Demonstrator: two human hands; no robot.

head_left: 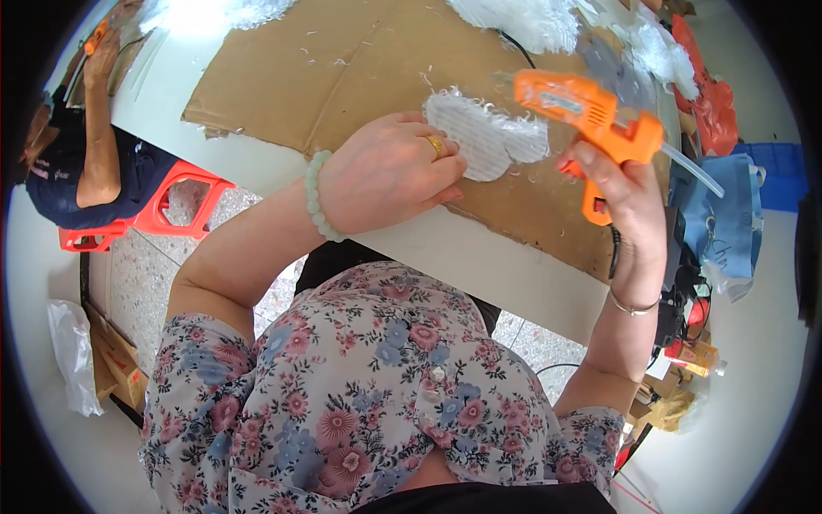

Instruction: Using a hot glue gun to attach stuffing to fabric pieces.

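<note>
My right hand [629, 184] is wrapped round the handle of an orange hot glue gun [591, 103], raised over the right part of the table. Its nozzle points left, and a clear glue stick [693, 171] sticks out of its back. Below and left of the nozzle lies a white, wing-shaped piece [479, 141] with a ribbed face and a wispy, feathery edge. My left hand [390, 176] is closed at the left edge of this piece, fingers curled and pressed together. The fingertips are partly hidden.
A brown cardboard sheet [274, 94] covers much of the white table [514, 278]. White feathery material [531, 21] is heaped at the far side. At the left, another person [98, 163] sits by a red stool [184, 201]. A blue bag [723, 210] hangs right of the table.
</note>
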